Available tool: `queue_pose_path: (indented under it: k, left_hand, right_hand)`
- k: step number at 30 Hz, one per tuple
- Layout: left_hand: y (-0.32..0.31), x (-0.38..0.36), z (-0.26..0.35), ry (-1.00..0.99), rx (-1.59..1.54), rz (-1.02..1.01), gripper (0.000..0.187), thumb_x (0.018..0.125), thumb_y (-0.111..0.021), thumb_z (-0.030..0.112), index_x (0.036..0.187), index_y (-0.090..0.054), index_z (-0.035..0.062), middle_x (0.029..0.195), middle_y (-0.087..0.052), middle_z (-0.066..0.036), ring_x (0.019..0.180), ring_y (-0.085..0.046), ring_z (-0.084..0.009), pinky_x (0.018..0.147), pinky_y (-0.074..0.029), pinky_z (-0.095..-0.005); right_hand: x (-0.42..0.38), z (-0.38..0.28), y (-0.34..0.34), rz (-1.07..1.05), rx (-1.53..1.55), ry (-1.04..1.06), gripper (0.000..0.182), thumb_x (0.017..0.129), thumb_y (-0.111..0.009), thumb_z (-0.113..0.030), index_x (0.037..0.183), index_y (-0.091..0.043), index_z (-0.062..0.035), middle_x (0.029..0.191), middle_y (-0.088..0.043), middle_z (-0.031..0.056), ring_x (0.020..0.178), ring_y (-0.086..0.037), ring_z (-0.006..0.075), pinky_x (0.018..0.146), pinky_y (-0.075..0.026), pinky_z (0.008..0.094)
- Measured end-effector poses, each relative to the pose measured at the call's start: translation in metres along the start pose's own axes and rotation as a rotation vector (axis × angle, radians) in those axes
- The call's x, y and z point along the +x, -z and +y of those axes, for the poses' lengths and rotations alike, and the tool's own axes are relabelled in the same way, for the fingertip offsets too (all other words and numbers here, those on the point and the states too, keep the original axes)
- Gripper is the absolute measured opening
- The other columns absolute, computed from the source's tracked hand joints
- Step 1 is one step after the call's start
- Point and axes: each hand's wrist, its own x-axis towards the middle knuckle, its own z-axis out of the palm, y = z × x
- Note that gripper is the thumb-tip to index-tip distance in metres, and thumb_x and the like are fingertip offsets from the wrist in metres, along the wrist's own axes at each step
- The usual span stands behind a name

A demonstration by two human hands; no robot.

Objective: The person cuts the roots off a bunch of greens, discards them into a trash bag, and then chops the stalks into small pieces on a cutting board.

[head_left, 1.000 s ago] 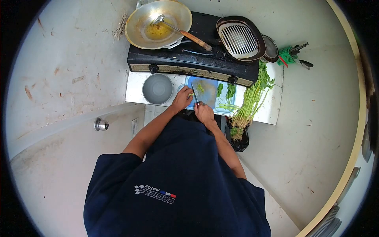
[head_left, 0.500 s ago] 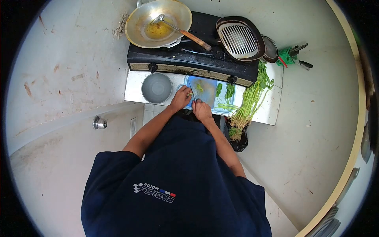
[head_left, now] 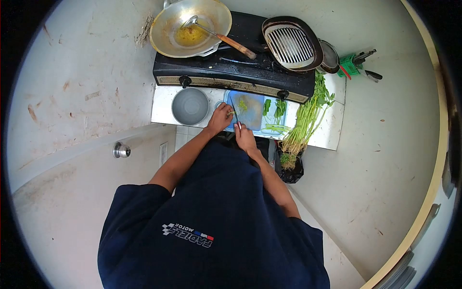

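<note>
My right hand (head_left: 245, 136) is closed round the handle of a knife (head_left: 235, 109), whose blade points away from me over a blue cutting board (head_left: 255, 119). At the board's left edge, my left hand (head_left: 221, 118) pinches green stalks (head_left: 231, 113) beside the blade. Small chopped green pieces (head_left: 242, 105) lie on the board. Just right of it, green leaves (head_left: 279, 110) and cut stems (head_left: 275, 128) rest in a light blue tray (head_left: 289, 120). A grey bowl (head_left: 190, 106) stands left of my left hand.
Behind the board is a black stove (head_left: 192, 72) with a wok and ladle (head_left: 236, 46) and a grill pan (head_left: 290, 45). A leafy bunch with roots (head_left: 306, 118) lies right, above a black bag (head_left: 291, 174). A green basket (head_left: 348, 66) holds utensils.
My right hand has shifted slightly down and right with the knife, opening a small gap from my left hand. The whole view has moved slightly.
</note>
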Motion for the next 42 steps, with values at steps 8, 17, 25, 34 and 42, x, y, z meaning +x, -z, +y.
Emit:
queue_pose_path:
  k: [8,17,25,34,42]
  left_hand:
    - [-0.003,-0.001,-0.001,-0.017,-0.005,0.027,0.013,0.083,-0.068,-0.001,0.094,-0.062,-0.0006,0.088,-0.056,-0.017,0.077,-0.063,-0.0351,0.070,-0.053,-0.0436]
    - [-0.006,-0.005,-0.004,0.058,-0.036,0.028,0.013,0.088,-0.067,0.000,0.101,-0.066,-0.0008,0.093,-0.059,-0.014,0.074,-0.066,-0.0264,0.069,-0.057,-0.0363]
    - [-0.003,-0.007,-0.001,-0.071,0.054,0.059,0.015,0.088,-0.065,-0.001,0.102,-0.067,0.0005,0.096,-0.060,-0.017,0.088,-0.064,-0.0376,0.082,-0.053,-0.0444]
    - [0.003,-0.007,0.010,-0.085,0.298,0.043,0.014,0.089,-0.067,0.008,0.103,-0.068,0.0051,0.098,-0.062,-0.014,0.098,-0.062,-0.0373,0.089,-0.049,-0.0472]
    - [0.003,-0.005,0.006,-0.079,0.274,0.042,0.012,0.087,-0.069,0.010,0.099,-0.070,0.0069,0.097,-0.065,-0.011,0.098,-0.062,-0.0343,0.088,-0.049,-0.0467]
  right_hand:
    - [-0.003,-0.004,-0.008,0.102,-0.080,0.036,0.046,0.107,-0.050,-0.038,0.099,-0.060,0.0064,0.080,-0.067,0.0366,0.076,-0.067,0.0549,0.070,-0.055,0.0606]
    - [-0.018,0.009,-0.005,0.042,-0.193,0.030,0.047,0.107,-0.049,-0.039,0.098,-0.059,0.0058,0.076,-0.068,0.0329,0.073,-0.069,0.0511,0.067,-0.057,0.0582]
    - [-0.016,-0.001,0.003,0.033,-0.201,-0.009,0.047,0.107,-0.048,-0.040,0.099,-0.060,0.0050,0.076,-0.069,0.0323,0.075,-0.071,0.0500,0.069,-0.058,0.0576]
    - [-0.021,0.004,0.004,0.027,-0.140,-0.043,0.047,0.107,-0.046,-0.041,0.103,-0.058,0.0046,0.079,-0.069,0.0328,0.079,-0.069,0.0527,0.073,-0.056,0.0602]
    - [-0.019,-0.005,0.004,0.006,-0.119,-0.020,0.045,0.107,-0.046,-0.040,0.105,-0.058,0.0037,0.078,-0.068,0.0335,0.078,-0.069,0.0527,0.071,-0.055,0.0606]
